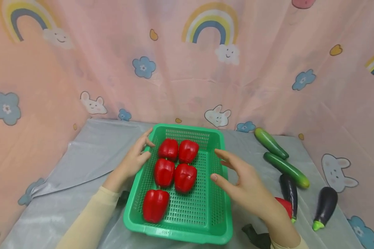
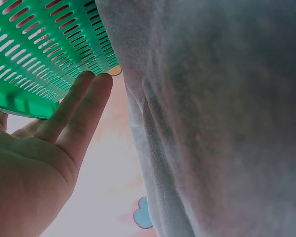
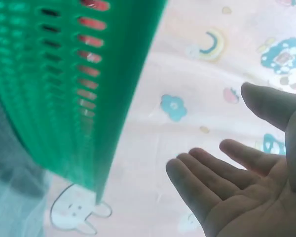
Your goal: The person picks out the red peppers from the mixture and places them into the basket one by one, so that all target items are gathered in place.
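Observation:
A green plastic basket [image 1: 216, 207] with slotted walls stands in the middle of the head view. Inside it are several red bell peppers [image 1: 185, 177], grouped toward the left and back, with one bell pepper [image 1: 156, 206] apart at the front left. My left hand [image 1: 135, 159] is at the basket's left rim. In the left wrist view, two straight fingers [image 2: 91, 106] reach up against the outer wall; the other fingers are partly hidden. Beside the right rim, my right hand [image 1: 247, 185] has thumb and fingers spread and holds nothing. The right wrist view shows a gap between it and the basket.
On the right lie two green cucumbers [image 1: 287, 170] and two dark eggplants [image 1: 326, 204]. A red object [image 1: 285, 206] is partly hidden behind my right wrist. Grey cloth [image 1: 81, 204] covers the table, and a pink patterned curtain [image 1: 180, 93] hangs behind and beside it.

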`<move>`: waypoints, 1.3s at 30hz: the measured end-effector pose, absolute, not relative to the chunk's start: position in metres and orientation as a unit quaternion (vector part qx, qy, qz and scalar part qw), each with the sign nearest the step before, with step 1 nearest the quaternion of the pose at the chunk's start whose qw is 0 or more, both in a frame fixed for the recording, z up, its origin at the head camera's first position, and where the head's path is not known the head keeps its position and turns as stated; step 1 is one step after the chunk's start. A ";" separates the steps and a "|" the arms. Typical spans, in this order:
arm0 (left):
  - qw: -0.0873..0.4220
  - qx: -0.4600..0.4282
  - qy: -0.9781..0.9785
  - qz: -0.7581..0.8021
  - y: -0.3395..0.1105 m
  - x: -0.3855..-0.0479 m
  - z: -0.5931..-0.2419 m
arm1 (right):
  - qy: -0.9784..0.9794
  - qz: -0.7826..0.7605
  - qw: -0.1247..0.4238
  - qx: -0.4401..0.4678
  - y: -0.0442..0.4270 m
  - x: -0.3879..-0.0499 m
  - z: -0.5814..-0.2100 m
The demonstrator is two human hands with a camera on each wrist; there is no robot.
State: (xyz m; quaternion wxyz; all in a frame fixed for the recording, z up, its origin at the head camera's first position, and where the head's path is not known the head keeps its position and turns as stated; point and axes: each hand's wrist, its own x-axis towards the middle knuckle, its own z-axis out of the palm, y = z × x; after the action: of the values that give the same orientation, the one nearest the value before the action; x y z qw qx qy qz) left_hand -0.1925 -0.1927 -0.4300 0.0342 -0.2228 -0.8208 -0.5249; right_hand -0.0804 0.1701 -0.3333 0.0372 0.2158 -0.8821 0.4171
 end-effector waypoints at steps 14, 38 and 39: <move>0.043 -0.222 -0.826 -0.516 -0.196 -0.190 -0.431 | -0.908 0.379 0.125 0.126 0.206 -0.063 -0.352; 0.046 -0.227 -0.822 -0.521 -0.194 -0.191 -0.430 | -0.941 0.310 0.049 -0.128 0.271 -0.022 -0.377; 0.046 -0.227 -0.822 -0.521 -0.194 -0.191 -0.430 | -0.941 0.308 0.042 -0.134 0.273 -0.022 -0.378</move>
State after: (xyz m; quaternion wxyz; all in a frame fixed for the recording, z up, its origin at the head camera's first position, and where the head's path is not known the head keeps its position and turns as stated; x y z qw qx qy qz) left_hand -0.1914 -0.1937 -0.4302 0.0461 -0.2267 -0.8216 -0.5209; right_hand -0.0215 0.2729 -0.3777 0.0423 -0.1344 -0.9409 0.3078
